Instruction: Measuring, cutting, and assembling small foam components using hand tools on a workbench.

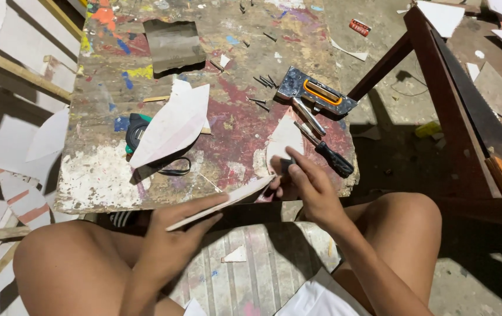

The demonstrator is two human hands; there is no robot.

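Nearest the camera, the left hand (172,234) gripped a thin, pale, flat strip of board (221,205) from beneath, fingers curled around its lower end and thumb laid along the top. The strip's long axis ran from that hand up and to the right, its far tip meeting the right hand (306,184) just above the knees. The right hand was closed in a pinch at that tip, fingers bunched around something small and dark; what it was could not be told. So the strip bridged both hands, the left carrying its weight and the right working its far end.

Just beyond lay the paint-splattered wooden work board (104,175). On it, close to the right hand, rested a black-handled screwdriver (330,155), and past that a grey metal staple gun with an orange grip (316,93). To the left sat a white pointed cut-out piece (172,126) over a black tape measure (136,130), with loose dark nails (265,81) farther off.
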